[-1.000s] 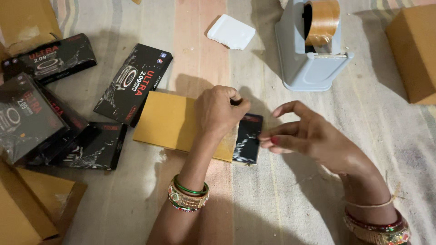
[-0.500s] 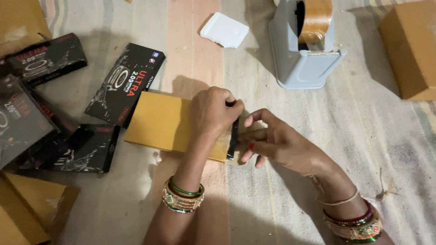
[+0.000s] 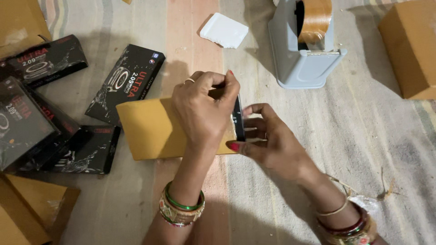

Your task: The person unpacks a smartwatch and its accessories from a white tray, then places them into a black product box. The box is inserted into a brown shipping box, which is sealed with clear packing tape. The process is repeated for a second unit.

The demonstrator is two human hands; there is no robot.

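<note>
A flat yellow-brown envelope (image 3: 147, 129) lies on the striped mat. My left hand (image 3: 204, 109) presses on its right end and pinches the open edge. My right hand (image 3: 272, 145) holds a black product box (image 3: 238, 119) on its edge at the envelope's mouth, with most of the box hidden between my two hands. Both wrists wear green, red and gold bangles.
Several black product boxes (image 3: 125, 86) lie at the left. A grey tape dispenser (image 3: 302, 43) with brown tape stands at the top. A white pad (image 3: 224, 30) lies beside it. Brown cartons sit at the right edge (image 3: 408, 45) and the lower left (image 3: 27, 213).
My right hand moved in from the right and took hold of the black box. The box went from lying flat to standing on edge against the envelope's opening.
</note>
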